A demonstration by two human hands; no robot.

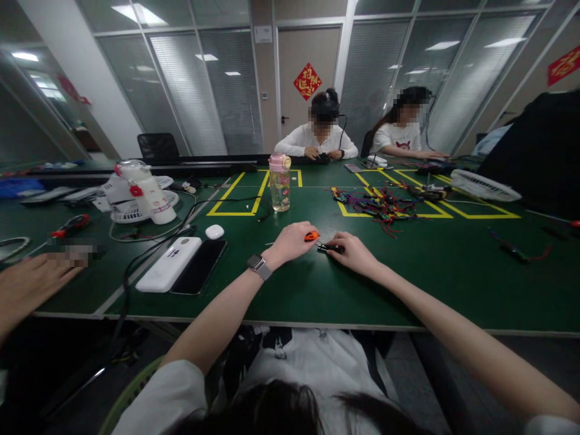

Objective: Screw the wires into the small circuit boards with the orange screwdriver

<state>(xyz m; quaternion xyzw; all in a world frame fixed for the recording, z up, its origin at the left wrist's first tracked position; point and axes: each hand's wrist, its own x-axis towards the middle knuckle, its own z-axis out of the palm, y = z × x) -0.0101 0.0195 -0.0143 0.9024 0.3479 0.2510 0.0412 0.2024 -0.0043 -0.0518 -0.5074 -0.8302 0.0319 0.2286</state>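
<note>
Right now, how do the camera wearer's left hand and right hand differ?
The left hand has a watch at its wrist; the right hand shows none. The left hand holds an orange thing, mostly hidden by its fingers, while the right hand grips a small black piece. Both are ungloved and close together at the green table.

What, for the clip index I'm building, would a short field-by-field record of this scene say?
Left hand: the left hand, watch at its wrist, grips an orange object
Right hand: the right hand grips a small black piece, close to the orange object
Surface: green table with yellow tape outlines
Beyond the hands: pink-lidded bottle; heap of wired parts
Beside the left forearm: white device and dark phone
Others: two people across the table; another person's hand at far left
Unclear: exact type of either held item
</note>
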